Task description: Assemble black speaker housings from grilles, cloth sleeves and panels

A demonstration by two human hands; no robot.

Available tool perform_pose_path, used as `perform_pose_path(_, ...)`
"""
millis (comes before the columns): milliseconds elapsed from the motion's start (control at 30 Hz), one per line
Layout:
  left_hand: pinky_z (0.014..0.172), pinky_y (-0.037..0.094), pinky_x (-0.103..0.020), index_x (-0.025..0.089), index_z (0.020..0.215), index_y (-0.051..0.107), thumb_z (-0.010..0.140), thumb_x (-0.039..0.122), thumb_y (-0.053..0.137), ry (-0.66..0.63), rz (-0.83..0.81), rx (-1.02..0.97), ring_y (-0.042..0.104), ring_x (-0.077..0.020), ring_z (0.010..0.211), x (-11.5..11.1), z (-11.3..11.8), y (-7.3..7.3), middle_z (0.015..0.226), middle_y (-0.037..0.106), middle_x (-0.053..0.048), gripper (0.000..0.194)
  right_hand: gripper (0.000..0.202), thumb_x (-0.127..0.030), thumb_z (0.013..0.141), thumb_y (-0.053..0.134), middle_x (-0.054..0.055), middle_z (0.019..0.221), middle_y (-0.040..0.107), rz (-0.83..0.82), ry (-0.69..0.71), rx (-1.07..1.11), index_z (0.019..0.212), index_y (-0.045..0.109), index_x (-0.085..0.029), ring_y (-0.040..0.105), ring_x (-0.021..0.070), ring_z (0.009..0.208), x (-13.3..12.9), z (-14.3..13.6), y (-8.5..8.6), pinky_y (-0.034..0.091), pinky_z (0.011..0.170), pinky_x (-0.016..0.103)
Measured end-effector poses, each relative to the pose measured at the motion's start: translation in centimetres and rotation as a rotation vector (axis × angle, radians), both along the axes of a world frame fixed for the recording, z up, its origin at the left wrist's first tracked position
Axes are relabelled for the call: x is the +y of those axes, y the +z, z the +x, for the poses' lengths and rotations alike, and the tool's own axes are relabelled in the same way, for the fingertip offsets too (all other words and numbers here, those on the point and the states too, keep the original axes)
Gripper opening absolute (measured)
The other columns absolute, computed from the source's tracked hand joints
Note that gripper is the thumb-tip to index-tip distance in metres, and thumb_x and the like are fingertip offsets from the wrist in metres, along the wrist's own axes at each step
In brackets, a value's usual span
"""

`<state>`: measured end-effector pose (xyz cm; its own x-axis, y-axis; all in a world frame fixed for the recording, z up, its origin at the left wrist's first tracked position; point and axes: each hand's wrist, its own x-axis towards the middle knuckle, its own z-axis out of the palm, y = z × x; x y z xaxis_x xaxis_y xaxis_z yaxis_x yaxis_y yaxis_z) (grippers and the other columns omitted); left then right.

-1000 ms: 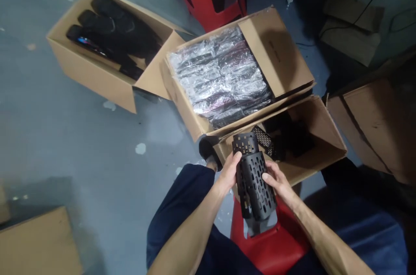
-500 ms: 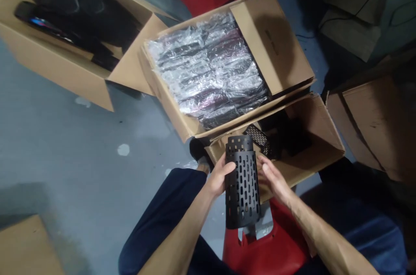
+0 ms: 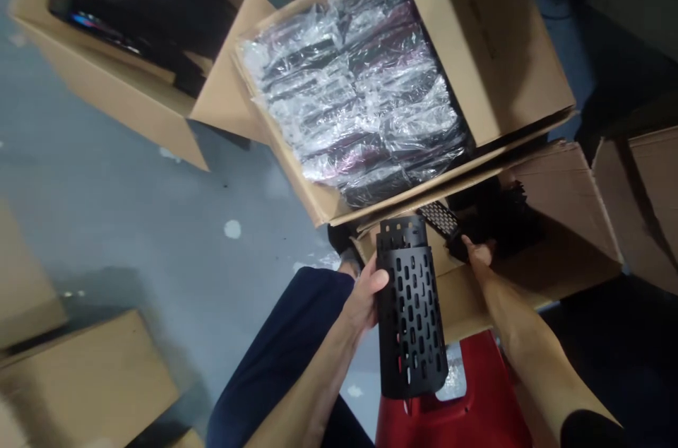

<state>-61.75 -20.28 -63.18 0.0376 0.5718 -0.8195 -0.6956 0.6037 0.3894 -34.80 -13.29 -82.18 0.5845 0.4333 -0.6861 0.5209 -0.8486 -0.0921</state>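
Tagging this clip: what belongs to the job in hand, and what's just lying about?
Apparently in use:
perforated black part, in the left hand
open box, right hand inside

Seemingly lying about:
carton of plastic-wrapped items
box of dark objects
lower-left cartons

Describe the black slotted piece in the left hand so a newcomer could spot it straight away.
Find the big box of plastic-wrapped packs, top middle. Below it in the picture, in front of a red seat, the left hand grips the curved black piece. Rows of slots cover its face; a second slotted piece, by the right hand, lies partly hidden in another box.
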Motion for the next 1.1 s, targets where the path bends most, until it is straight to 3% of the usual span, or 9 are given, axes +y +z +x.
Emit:
perform_pose_path(133,0.083,0.063,-0.043,0.021,0.121,0.065,0.056,0.053,0.093,-0.007,0.04,-0.004,0.077,-0.0321,0.091,0.8,0.5,0.3,0.097,0.078,-0.009,0.078,0.037,-0.037,0.1,0.067,0.01,0.134,0.063,0.084,-0.082,0.143,0.132,0.063,-0.019,0.067,0.0256,0.113,-0.3,0.1,1.1,0.058,0.095,0.047)
perform_pose_path(233,0.087,0.062,-0.044,0.02,0.125,0.064,0.056,0.05,0.094,-0.004,0.086,-0.011,0.076,-0.0327,0.096,1.1,0.6,0.4,0.102,0.078,-0.01,0.081,0.04,-0.038,0.099,0.066,0.011,0.13,0.066,0.221,-0.139,0.304,0.133,0.06,-0.017,0.067,0.0253,0.111,-0.3,-0.2,3.8,0.058,0.094,0.045)
perform_pose_path(333,0.088,0.061,-0.044,0.02,0.127,0.063,0.057,0.047,0.095,0.01,0.131,-0.008,0.076,-0.0328,0.097,1.0,0.5,0.2,0.102,0.078,-0.01,0.082,0.064,-0.046,0.086,0.076,0.011,0.117,0.072,0.355,-0.169,0.474,0.139,0.051,-0.018,0.07,0.0261,0.104,-0.3,0.3,8.7,0.059,0.09,0.043)
perform_pose_path(433,0.088,0.061,-0.044,0.02,0.124,0.064,0.055,0.045,0.097,0.023,0.145,-0.007,0.076,-0.0324,0.096,0.8,0.5,0.0,0.101,0.078,-0.009,0.08,0.078,-0.053,0.07,0.084,0.008,0.11,0.075,0.406,-0.192,0.78,0.137,0.053,-0.028,0.073,0.0265,0.093,-0.9,0.8,15.2,0.061,0.08,0.042)
perform_pose_path(533,0.088,0.06,-0.043,0.021,0.119,0.066,0.052,0.047,0.098,0.018,0.151,-0.015,0.076,-0.0323,0.096,0.6,0.8,0.1,0.099,0.079,-0.008,0.078,0.078,-0.052,0.064,0.088,0.006,0.112,0.075,0.295,-0.258,1.249,0.134,0.059,-0.035,0.074,0.0275,0.093,-2.2,-0.3,20.9,0.061,0.075,0.042)
perform_pose_path(600,0.089,0.06,-0.043,0.021,0.119,0.067,0.051,0.05,0.098,0.004,0.164,-0.022,0.075,-0.033,0.097,0.5,1.0,0.4,0.1,0.079,-0.008,0.08,0.075,-0.05,0.064,0.09,0.006,0.113,0.075,0.191,-0.272,1.397,0.131,0.063,-0.033,0.074,0.0283,0.099,-3.1,-1.9,23.2,0.061,0.08,0.043)
perform_pose_path(833,0.101,0.055,-0.047,0.021,0.132,0.065,0.05,0.059,0.097,-0.019,0.238,-0.05,0.071,-0.0376,0.113,0.1,1.3,0.9,0.115,0.078,-0.013,0.096,0.067,-0.052,0.07,0.091,0.009,0.141,0.065,0.437,-0.247,1.161,0.128,0.066,-0.028,0.057,0.031,0.134,-6.2,-7.9,23.5,0.038,0.118,0.05)
perform_pose_path(1000,0.106,0.053,-0.047,0.021,0.137,0.061,0.052,0.059,0.097,-0.042,0.287,-0.066,0.07,-0.0379,0.117,0.1,0.3,0.8,0.122,0.076,-0.013,0.099,0.086,-0.05,0.07,0.092,0.009,0.137,0.066,0.458,-0.405,1.103,0.143,0.051,-0.03,0.06,0.0291,0.129,-8.2,-10.7,23.6,0.043,0.115,0.048)
perform_pose_path(1100,0.097,0.059,-0.044,0.02,0.13,0.065,0.053,0.052,0.099,-0.04,0.25,-0.033,0.074,-0.0358,0.106,-0.3,-0.9,1.1,0.111,0.079,-0.011,0.09,0.067,-0.057,0.079,0.083,0.009,0.129,0.071,0.434,-0.422,1.123,0.135,0.061,-0.027,0.064,0.0281,0.124,-7.8,-10.9,21.7,0.05,0.106,0.044)
